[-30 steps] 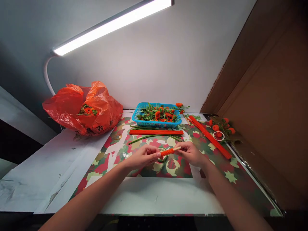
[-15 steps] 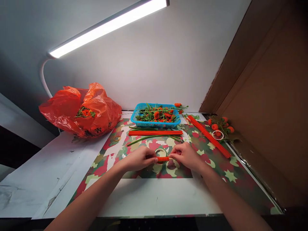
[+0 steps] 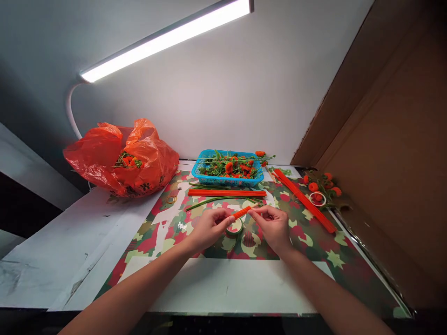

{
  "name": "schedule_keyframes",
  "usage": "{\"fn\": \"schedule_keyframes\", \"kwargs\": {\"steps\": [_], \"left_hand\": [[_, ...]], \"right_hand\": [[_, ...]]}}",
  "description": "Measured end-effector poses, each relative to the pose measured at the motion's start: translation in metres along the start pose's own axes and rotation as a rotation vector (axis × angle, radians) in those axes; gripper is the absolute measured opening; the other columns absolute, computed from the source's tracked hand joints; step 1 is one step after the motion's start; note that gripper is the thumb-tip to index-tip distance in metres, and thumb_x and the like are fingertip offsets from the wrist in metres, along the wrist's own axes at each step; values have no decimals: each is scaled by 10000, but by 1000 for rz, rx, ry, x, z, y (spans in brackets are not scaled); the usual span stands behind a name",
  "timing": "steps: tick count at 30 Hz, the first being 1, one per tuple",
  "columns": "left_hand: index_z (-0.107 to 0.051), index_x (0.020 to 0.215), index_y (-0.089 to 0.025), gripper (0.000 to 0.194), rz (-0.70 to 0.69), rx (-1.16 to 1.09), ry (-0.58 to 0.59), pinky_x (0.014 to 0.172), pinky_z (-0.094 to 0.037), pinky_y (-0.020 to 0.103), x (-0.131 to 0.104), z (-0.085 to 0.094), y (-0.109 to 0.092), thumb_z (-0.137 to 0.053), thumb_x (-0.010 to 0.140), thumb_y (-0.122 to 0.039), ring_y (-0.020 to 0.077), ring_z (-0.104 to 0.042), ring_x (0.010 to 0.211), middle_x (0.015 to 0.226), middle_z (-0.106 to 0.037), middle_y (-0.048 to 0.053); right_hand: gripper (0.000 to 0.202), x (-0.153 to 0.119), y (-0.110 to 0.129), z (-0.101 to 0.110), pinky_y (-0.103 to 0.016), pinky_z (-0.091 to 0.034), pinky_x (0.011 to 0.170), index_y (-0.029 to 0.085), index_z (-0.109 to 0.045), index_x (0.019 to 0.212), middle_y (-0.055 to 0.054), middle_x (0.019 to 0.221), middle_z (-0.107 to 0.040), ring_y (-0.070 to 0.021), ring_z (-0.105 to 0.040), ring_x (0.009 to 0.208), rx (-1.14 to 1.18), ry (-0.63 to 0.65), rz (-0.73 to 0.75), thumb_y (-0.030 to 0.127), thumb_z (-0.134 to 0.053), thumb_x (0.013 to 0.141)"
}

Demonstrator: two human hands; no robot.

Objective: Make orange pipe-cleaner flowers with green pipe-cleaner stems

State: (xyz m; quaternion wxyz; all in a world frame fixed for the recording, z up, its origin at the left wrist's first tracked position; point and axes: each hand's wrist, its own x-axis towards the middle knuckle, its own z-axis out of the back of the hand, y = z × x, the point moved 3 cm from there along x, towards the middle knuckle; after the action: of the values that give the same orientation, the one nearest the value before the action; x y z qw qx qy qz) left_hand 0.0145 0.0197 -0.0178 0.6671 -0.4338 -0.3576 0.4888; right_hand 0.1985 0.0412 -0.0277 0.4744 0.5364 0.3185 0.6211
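An orange coiled pipe cleaner [image 3: 241, 212] is stretched between my two hands, wound round a thin pale stick whose tip [image 3: 255, 205] pokes out at the upper right. My left hand [image 3: 212, 227] pinches the coil's left end between thumb and fingers. At its other end, the fingertips of my right hand [image 3: 274, 227] are closed on the coil. Just below lies a roll of green tape [image 3: 239, 232] on the patterned sheet. Behind my hands are a bundle of straight orange pipe cleaners [image 3: 226, 192] and some green pipe cleaners [image 3: 206, 203].
A blue basket [image 3: 228, 180] holds orange flowers with green stems. On the left stands a red plastic bag [image 3: 150, 163] with more flowers inside. Another orange bundle [image 3: 305, 201] and several orange flowers [image 3: 328, 181] lie right, near a cardboard wall [image 3: 387, 107]. A lamp [image 3: 167, 42] hangs above.
Both hands have lifted a little away from me with the orange coil. The coil now tilts up to the right, and the stick's tip shows beyond my right fingers.
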Motion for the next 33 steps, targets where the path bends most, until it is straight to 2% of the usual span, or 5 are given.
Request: {"fn": "schedule_keyframes", "kwargs": {"steps": [8, 12, 17, 28, 33], "left_hand": [[-551, 697, -131, 415, 11, -184, 200, 426, -235, 177, -1, 4, 5, -568, 806, -531, 54, -302, 470, 542, -379, -56], [-593, 716, -127, 391, -13, -108, 427, 439, -295, 184, -3, 7, 7, -574, 812, -505, 71, -384, 477, 532, -448, -34], [-647, 738, -128, 359, -94, 104, 539, 425, -279, 180, -5, 11, 6, -548, 842, -457, 73, -387, 474, 548, -480, -20], [-667, 752, -162, 242, -287, 409, 500, 488, -317, 190, -6, 4, 4, -514, 883, -295, 80, -439, 501, 615, -606, 4], [-635, 759, -156, 273, -388, 529, 189, 495, -311, 191, -2, 10, 1, -463, 914, -301, 85, -412, 500, 559, -542, -17]], "right_hand": [[442, 16, -9, 2, -226, -341, 486, 174, -549, 504, 52, 494, -519, -70, -414, 466, 466, 433, -362, 486, -853, 433], [300, 13, -3, 13, -218, -342, 493, 156, -643, 565, 17, 542, -589, -90, -489, 501, 326, 895, -405, 404, -812, 555], [160, 11, 6, 20, -201, -252, 456, 157, -712, 692, 51, 508, -511, -69, -372, 476, 111, 1157, -320, 317, -704, 681], [191, 23, 14, 32, -215, -302, 514, 181, -651, 812, 21, 642, -532, -107, -413, 573, -243, 775, -134, 339, -546, 832], [410, 20, 8, 31, -227, -308, 516, 166, -592, 695, 25, 586, -494, -106, -420, 545, -293, 808, -253, 500, -445, 882]]}}
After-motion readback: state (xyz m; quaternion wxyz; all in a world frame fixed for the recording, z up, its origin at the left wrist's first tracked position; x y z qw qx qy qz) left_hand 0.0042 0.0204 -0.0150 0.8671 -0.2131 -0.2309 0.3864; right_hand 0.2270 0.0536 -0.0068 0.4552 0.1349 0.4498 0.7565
